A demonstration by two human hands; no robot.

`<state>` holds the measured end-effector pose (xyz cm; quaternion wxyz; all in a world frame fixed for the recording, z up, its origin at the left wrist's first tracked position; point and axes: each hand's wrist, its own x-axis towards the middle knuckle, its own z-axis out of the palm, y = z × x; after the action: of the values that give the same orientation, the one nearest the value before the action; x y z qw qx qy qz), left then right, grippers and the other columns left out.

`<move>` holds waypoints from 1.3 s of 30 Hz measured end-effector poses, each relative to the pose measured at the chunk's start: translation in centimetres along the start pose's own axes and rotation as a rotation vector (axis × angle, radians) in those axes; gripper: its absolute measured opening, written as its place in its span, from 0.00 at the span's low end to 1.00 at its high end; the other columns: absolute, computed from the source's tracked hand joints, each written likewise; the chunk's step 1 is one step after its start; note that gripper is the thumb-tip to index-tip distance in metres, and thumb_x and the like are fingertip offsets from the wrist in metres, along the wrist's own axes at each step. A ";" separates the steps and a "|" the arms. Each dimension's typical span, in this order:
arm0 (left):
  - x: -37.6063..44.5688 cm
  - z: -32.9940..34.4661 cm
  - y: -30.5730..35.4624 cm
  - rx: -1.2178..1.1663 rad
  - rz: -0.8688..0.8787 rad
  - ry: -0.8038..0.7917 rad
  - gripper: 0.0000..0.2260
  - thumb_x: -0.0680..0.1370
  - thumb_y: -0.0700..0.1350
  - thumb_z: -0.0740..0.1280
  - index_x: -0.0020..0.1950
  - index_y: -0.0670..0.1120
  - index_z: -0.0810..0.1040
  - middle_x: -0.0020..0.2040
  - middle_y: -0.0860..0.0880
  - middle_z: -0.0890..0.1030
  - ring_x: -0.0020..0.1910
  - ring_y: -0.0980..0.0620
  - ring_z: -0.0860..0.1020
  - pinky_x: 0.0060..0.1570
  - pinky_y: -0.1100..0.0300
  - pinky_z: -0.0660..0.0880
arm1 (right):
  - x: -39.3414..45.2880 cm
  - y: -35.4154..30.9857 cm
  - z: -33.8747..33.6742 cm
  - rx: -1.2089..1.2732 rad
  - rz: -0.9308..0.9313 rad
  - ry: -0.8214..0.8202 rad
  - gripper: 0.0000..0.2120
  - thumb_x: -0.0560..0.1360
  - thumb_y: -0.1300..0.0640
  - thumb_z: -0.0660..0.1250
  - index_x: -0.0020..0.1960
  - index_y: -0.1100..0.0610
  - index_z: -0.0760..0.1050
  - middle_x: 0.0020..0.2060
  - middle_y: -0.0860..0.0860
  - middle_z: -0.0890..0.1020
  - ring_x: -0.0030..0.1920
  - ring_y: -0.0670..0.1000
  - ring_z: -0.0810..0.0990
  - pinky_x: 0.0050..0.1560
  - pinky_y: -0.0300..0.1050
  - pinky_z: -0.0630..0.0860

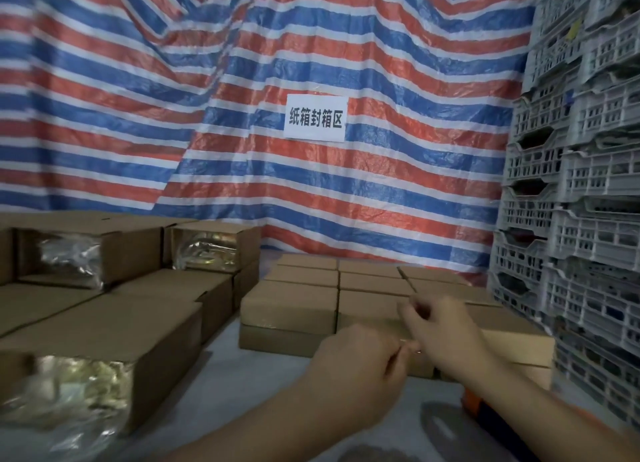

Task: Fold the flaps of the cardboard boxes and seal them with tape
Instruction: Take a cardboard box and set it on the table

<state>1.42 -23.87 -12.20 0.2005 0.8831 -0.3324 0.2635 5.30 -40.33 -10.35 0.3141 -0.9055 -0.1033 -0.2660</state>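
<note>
Several small closed cardboard boxes [289, 305] stand in tight rows, two layers high, at the middle of the table. My left hand [360, 368] hovers in front of the nearest stack, its fingers curled and pinching a small shiny bit, apparently clear tape [416, 350]. My right hand [441, 326] is just above and to the right of it, over the same boxes. Its fingers are curled with the thumb against the fingertips; blur hides whether anything is held there. On the left lie larger cardboard boxes [138, 350] with open ends showing plastic-bagged contents [69, 389].
Stacks of grey plastic crates [588, 219] wall off the right side. A striped red, white and blue tarp [138, 115] with a white paper sign [315, 117] hangs behind. An orange and black tool [476, 404] lies under my right forearm on the grey table [242, 392].
</note>
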 end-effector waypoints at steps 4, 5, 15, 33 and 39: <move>-4.6 -4.7 -0.7 0.048 -0.062 0.059 0.24 0.82 0.60 0.50 0.32 0.48 0.67 0.32 0.48 0.77 0.31 0.49 0.74 0.31 0.55 0.64 | -3.1 -4.8 2.7 0.047 -0.045 -0.176 0.20 0.80 0.51 0.64 0.30 0.53 0.76 0.29 0.49 0.81 0.31 0.43 0.78 0.35 0.41 0.75; -5.6 -6.0 -1.3 0.053 -0.083 0.077 0.25 0.81 0.61 0.49 0.32 0.48 0.68 0.30 0.49 0.75 0.30 0.50 0.73 0.31 0.56 0.64 | -3.5 -5.9 3.3 0.043 -0.064 -0.202 0.19 0.80 0.48 0.62 0.33 0.53 0.78 0.31 0.50 0.82 0.34 0.45 0.80 0.39 0.47 0.78; -7.8 -17.4 -18.5 0.185 -0.488 0.438 0.13 0.81 0.49 0.59 0.41 0.47 0.77 0.36 0.50 0.79 0.37 0.51 0.78 0.38 0.52 0.76 | 2.9 -16.5 13.1 0.298 -0.124 -0.310 0.08 0.80 0.43 0.62 0.51 0.43 0.79 0.44 0.39 0.82 0.46 0.38 0.79 0.43 0.34 0.73; -5.7 -23.0 -41.9 0.784 -0.806 -0.050 0.16 0.79 0.41 0.64 0.65 0.55 0.76 0.53 0.51 0.80 0.49 0.51 0.79 0.50 0.55 0.79 | 15.2 -23.5 28.6 0.275 -0.175 -0.456 0.20 0.78 0.42 0.62 0.65 0.52 0.71 0.58 0.48 0.77 0.55 0.48 0.75 0.53 0.45 0.73; -2.8 -27.2 -37.6 0.732 -0.713 0.148 0.06 0.76 0.42 0.68 0.46 0.54 0.80 0.44 0.51 0.81 0.43 0.50 0.79 0.45 0.55 0.78 | 15.6 -25.9 26.3 0.442 -0.287 -0.410 0.15 0.77 0.44 0.68 0.60 0.43 0.68 0.50 0.34 0.74 0.47 0.29 0.74 0.42 0.25 0.71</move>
<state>16.66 18.15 0.62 -0.0215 0.9329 0.1184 0.3395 20.19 -3.40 -5.88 0.4349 -0.8263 -0.3461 -0.0908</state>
